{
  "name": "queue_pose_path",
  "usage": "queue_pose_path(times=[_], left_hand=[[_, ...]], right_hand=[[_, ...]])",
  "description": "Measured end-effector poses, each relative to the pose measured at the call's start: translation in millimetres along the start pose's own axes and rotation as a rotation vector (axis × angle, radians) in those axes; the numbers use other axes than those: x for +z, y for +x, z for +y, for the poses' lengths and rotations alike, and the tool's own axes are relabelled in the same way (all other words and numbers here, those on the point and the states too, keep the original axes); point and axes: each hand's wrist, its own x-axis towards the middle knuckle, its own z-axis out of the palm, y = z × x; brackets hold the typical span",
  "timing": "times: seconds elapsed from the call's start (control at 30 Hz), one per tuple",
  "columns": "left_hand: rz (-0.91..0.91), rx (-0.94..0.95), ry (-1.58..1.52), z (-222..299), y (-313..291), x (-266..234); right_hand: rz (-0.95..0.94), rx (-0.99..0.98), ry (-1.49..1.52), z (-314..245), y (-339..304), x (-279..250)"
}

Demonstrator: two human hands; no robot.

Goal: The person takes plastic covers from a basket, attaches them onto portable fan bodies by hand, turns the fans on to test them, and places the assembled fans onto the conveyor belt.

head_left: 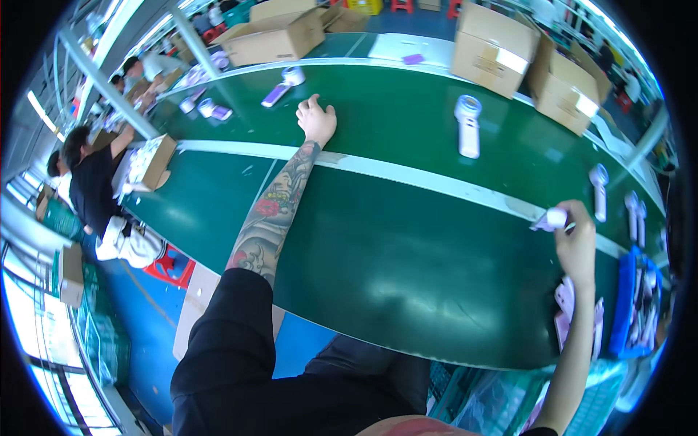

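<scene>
My left hand (317, 121) reaches out over the far green belt, fingers loosely apart and nothing in them. Just beyond its fingertips, to the left, lies a purple-and-white handheld fan (285, 86) with a round head. At the right, my right hand (578, 236) pinches a small white-and-purple part (555, 219) above the pale strip; its exact kind is unclear. Below that hand, several pale purple shell pieces (563, 296) lie on the near green surface, partly hidden by my forearm. A white handheld fan (469, 129) lies on the belt between my hands.
More fans (598, 190) lie along the belt at the right. A blue bin (632, 305) of parts stands at the right edge. Cardboard boxes (494, 47) line the far side. Co-workers (98, 182) sit at the left beside an open carton (151, 163). A pale divider strip (407, 176) crosses the table.
</scene>
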Motion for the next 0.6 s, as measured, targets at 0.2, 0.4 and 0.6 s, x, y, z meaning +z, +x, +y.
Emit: queue_pose_path(times=[0.2, 0.4, 0.6], left_hand=[[0.210, -0.191, 0.030, -99.4, 65.4, -17.1], [0.200, -0.126, 0.293, -137.6, 96.8, -1.0], [0.096, 0.008, 0.253, -137.2, 115.7, -3.0]], right_hand=[[-0.232, 0.060, 0.466, -57.9, -26.8, 52.0], [-0.273, -0.019, 0.305, -62.4, -41.5, 73.8], [-0.467, -0.173, 0.160, -84.9, -21.6, 68.6]])
